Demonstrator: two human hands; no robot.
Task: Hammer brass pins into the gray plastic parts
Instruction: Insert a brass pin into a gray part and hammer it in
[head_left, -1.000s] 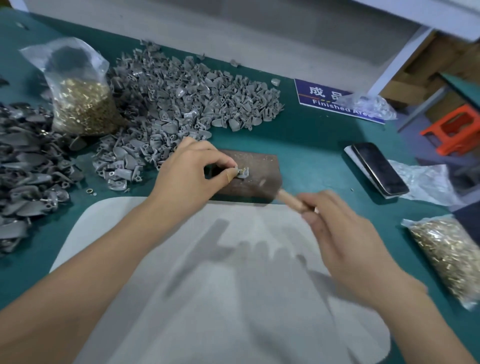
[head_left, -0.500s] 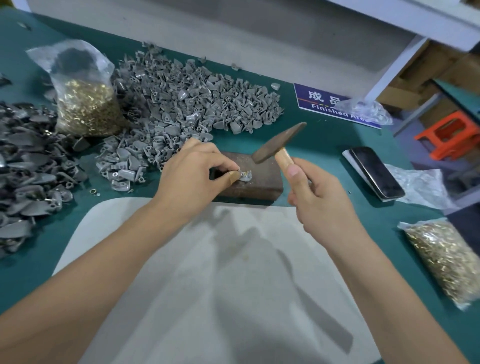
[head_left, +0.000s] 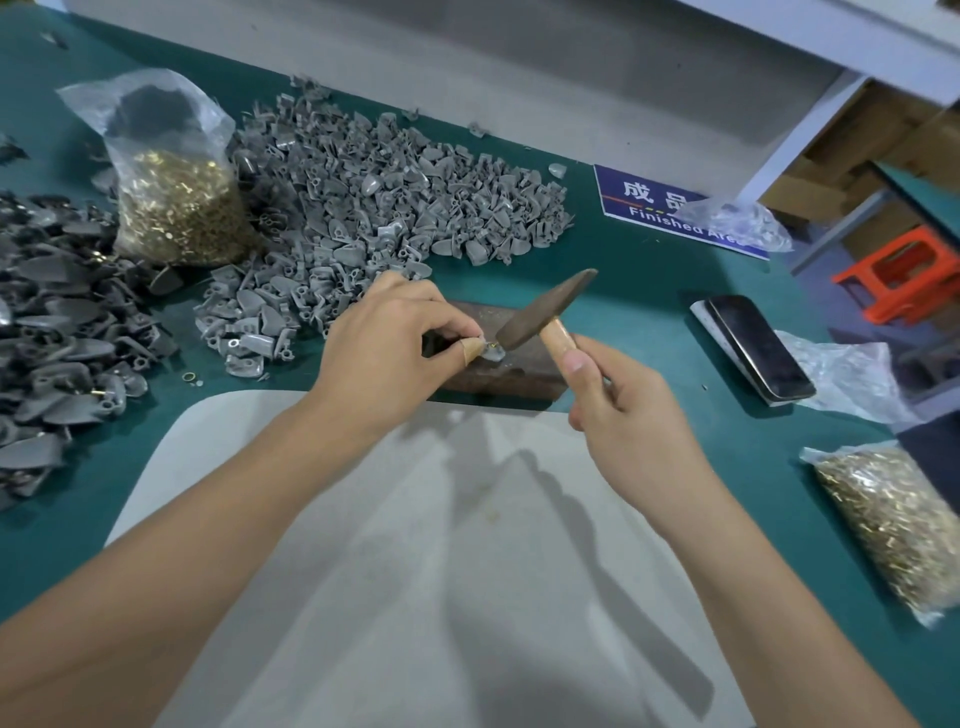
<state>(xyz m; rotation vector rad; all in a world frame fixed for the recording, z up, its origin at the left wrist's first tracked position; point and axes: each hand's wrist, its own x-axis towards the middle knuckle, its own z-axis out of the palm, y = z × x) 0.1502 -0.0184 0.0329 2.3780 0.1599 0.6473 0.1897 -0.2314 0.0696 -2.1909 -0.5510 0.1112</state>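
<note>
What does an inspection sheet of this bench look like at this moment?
Surface: green bench mat with a pale sheet on it in front.
Job's things: gray part on a rusty block; hammer head at the part; pile of gray parts; two bags of brass pins.
Clutter: phone, empty plastic bags.
Grippers: left hand pinches the part; right hand grips the hammer handle.
Cables: nothing seen.
Surroundings: Finished Area sign, orange stool.
</note>
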